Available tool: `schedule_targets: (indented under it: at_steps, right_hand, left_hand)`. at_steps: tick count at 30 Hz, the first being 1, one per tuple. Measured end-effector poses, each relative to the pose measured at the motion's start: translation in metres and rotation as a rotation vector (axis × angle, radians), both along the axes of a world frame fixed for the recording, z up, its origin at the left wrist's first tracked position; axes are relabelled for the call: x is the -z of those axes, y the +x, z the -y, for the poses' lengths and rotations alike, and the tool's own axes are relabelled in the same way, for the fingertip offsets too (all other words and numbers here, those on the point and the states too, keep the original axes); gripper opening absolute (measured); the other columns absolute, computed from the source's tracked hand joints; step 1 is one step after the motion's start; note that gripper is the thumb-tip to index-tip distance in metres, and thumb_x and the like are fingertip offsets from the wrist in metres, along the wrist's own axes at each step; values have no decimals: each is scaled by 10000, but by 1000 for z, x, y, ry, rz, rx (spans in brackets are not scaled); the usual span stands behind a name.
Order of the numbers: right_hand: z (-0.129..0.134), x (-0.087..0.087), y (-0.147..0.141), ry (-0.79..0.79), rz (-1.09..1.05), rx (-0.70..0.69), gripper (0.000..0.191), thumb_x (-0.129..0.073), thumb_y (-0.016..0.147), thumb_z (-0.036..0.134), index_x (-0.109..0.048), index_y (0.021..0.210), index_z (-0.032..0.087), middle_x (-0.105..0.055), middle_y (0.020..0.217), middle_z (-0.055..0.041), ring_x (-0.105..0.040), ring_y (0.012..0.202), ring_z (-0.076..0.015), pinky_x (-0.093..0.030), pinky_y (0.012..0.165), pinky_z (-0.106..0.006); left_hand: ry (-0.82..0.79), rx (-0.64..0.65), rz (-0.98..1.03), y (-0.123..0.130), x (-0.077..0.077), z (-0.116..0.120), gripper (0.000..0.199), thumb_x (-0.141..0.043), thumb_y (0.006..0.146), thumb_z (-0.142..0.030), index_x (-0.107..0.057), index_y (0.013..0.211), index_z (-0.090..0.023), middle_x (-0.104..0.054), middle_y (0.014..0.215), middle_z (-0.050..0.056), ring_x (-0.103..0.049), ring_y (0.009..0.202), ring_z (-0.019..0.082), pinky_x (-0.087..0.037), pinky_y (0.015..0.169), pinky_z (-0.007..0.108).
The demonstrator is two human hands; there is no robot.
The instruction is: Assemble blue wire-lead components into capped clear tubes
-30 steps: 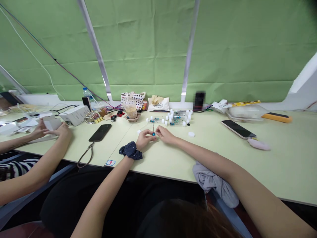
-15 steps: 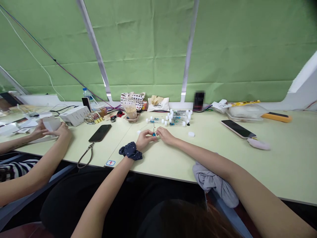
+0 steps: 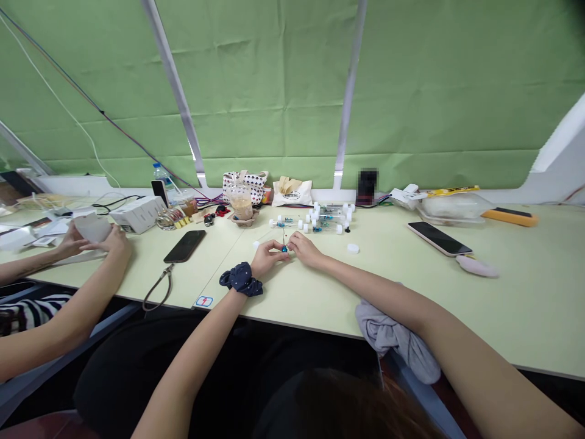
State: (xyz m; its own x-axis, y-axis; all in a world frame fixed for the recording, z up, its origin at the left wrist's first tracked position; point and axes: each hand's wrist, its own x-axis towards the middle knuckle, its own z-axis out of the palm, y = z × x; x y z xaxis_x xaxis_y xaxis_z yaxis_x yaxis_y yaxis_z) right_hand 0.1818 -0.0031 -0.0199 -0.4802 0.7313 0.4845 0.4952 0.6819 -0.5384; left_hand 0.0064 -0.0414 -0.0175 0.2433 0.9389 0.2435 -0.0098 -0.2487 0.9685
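Observation:
Near the middle of the table, my left hand (image 3: 267,258) pinches a small blue piece with a thin dark stem (image 3: 284,248); its exact kind is too small to tell. My right hand (image 3: 305,249) meets it from the other side, its fingertips closed at the piece. What the right fingertips hold, if anything, is hidden. Just beyond lie several clear tubes with white ends and blue parts inside (image 3: 326,218). A white round cap (image 3: 353,248) rests to the right of my right hand, and another small white piece (image 3: 256,244) lies by my left hand.
Left of my hands lies a dark phone (image 3: 184,246) with a strap; a second phone (image 3: 439,238) is at the right. A drink cup (image 3: 242,204), a white pouch (image 3: 292,192) and a plastic container (image 3: 457,207) stand behind. At far left, a co-worker's hands (image 3: 112,241) hold a white box.
My hands stay almost in place around the small blue piece. The co-worker's white box has shifted slightly.

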Motion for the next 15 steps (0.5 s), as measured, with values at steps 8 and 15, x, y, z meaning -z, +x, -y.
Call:
schedule_targets:
  at_steps: [8, 15]
  right_hand:
    - [-1, -2, 0, -35, 27, -48, 182, -398, 897, 178, -495, 743, 177, -495, 758, -13, -469, 740, -146, -362, 702, -260]
    - [0, -3, 3, -15, -13, -102, 52, -437, 861, 180, -482, 835, 182, -517, 828, -21, -481, 778, -156, -379, 713, -274]
  left_hand:
    - [4, 22, 6, -1, 1, -1, 420, -811, 579, -381, -563, 807, -130, -656, 875, 45, -691, 727, 202, -554, 775, 402]
    - [0, -1, -3, -1, 2, -2, 404, -806, 591, -372, -565, 815, -138, -647, 821, 28, -691, 721, 206, -558, 767, 403]
